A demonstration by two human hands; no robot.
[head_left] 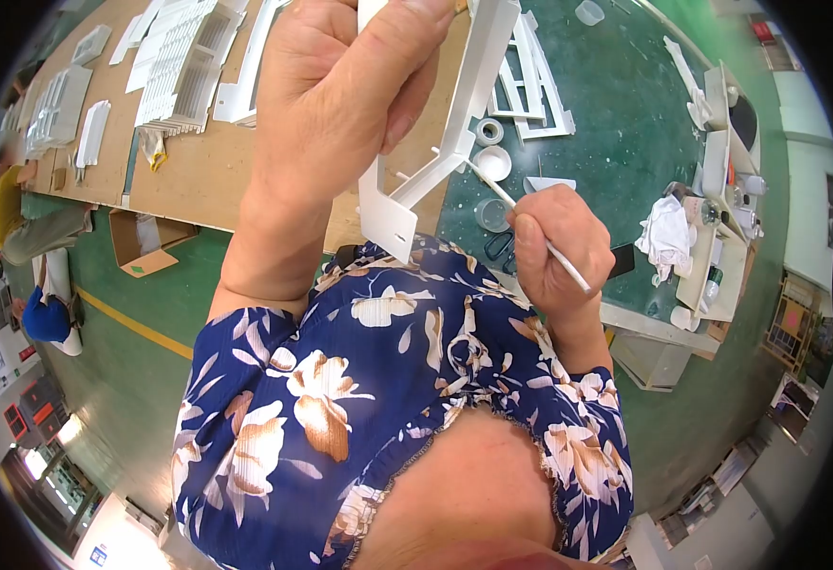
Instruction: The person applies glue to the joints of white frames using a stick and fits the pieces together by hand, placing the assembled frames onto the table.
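My left hand (345,104) is raised at the top middle, its fingers closed on a white angled plastic frame (478,85). The frame's lower end has a flat tab with a small slot, hanging in front of my chest. My right hand (561,242) pinches a thin white stick (507,197), likely a slim brush, held slantwise. Its far tip meets the frame's inner corner or lies just beside it; I cannot tell which. Near that tip are a tape roll (489,131) and a small white cup (493,163). A clear cup (492,215) stands closer to my right hand.
More white frames (530,90) lie on the green tabletop (616,123). Stacked white parts (188,66) cover the brown board at left. Scissors (500,249) lie near the front edge. A shelf (716,190) with a white cloth (668,233) stands right; two people are at far left.
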